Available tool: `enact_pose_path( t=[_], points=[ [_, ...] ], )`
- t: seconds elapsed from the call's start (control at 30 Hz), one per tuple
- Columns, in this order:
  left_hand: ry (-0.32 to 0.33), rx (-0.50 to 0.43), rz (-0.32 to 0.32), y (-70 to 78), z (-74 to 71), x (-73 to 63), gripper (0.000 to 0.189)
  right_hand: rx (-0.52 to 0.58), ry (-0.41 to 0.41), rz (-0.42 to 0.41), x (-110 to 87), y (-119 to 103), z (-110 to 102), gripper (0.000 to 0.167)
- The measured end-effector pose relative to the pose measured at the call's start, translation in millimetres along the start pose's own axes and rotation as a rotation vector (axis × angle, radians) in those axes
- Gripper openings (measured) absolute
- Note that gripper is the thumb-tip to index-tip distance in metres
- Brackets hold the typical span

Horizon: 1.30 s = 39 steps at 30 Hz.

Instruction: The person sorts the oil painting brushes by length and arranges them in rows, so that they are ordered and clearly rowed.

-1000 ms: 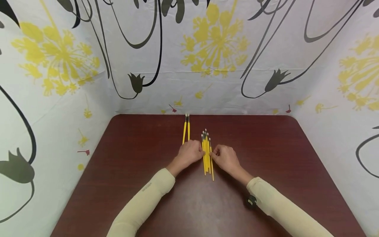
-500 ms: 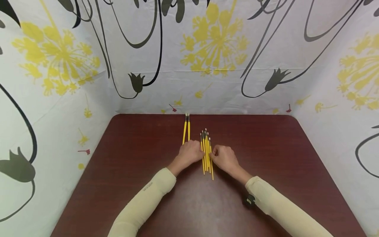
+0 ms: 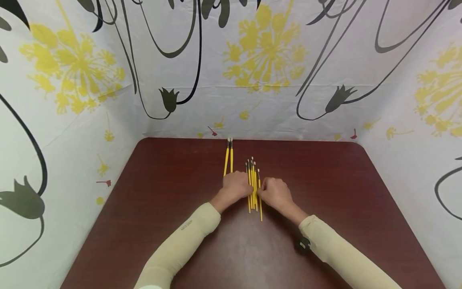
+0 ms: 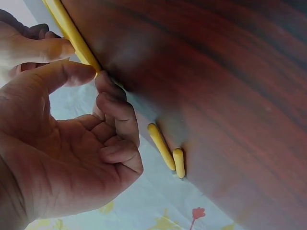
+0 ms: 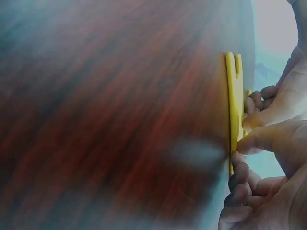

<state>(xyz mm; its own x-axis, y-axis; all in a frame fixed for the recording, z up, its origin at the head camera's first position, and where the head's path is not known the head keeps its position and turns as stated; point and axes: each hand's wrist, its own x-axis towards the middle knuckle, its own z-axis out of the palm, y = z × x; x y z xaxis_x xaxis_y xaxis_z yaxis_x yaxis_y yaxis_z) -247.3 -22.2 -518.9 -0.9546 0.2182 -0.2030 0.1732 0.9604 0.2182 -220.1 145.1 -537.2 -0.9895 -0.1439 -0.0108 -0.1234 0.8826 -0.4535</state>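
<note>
Several paintbrushes with yellow handles, dark ferrules and pale tips lie side by side as a bundle point(image 3: 254, 176) in the head view. My left hand point(image 3: 236, 186) pinches at the bundle's left side; in the left wrist view its thumb and forefinger meet at a yellow handle point(image 4: 72, 36), other fingers curled. On the opposite side, my right hand point(image 3: 277, 193) pinches the rightmost paintbrush point(image 3: 261, 208), which stands slightly apart from the others. The right wrist view shows the handles point(image 5: 233, 96) edge-on, with both hands close together.
Two more paintbrushes point(image 3: 226, 160) lie behind the left hand, tips at the far edge of the dark red wooden table point(image 3: 306, 160). White cloth point(image 3: 202, 80) printed with flowers surrounds the table's back and sides. A dark watch-like device point(image 3: 304, 243) sits at the right wrist.
The rightmost paintbrush has parted slightly to the right from the bundle, with the right hand at it. The left end of the bundle shifted a little. The head view has moved slightly.
</note>
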Motion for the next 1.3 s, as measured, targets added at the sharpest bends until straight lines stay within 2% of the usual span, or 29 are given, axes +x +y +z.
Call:
enact_pose_path(
  t=[0.27,0.53,0.73,0.87,1.3],
  points=[
    [-0.009,0.035,-0.008,4.2,-3.3,-9.9,0.041,-0.01,-0.041,-0.003,-2.0,-1,0,0.044],
    [-0.043,0.121,-0.01,5.6,1.9,-10.8,0.042,-0.055,-0.075,0.013,-4.1,-2,1,0.045],
    [-0.057,0.116,-0.034,8.9,1.2,-10.9,0.037,-0.098,-0.076,0.008,-3.3,-2,0,0.045],
    [-0.052,0.101,-0.028,8.8,-0.9,-11.6,0.037,-0.109,-0.082,0.016,-4.2,-3,-2,0.044],
    [0.062,0.082,-0.004,7.6,8.5,-7.4,0.043,-0.097,-0.105,0.034,0.1,-2,-6,0.039]
  ],
)
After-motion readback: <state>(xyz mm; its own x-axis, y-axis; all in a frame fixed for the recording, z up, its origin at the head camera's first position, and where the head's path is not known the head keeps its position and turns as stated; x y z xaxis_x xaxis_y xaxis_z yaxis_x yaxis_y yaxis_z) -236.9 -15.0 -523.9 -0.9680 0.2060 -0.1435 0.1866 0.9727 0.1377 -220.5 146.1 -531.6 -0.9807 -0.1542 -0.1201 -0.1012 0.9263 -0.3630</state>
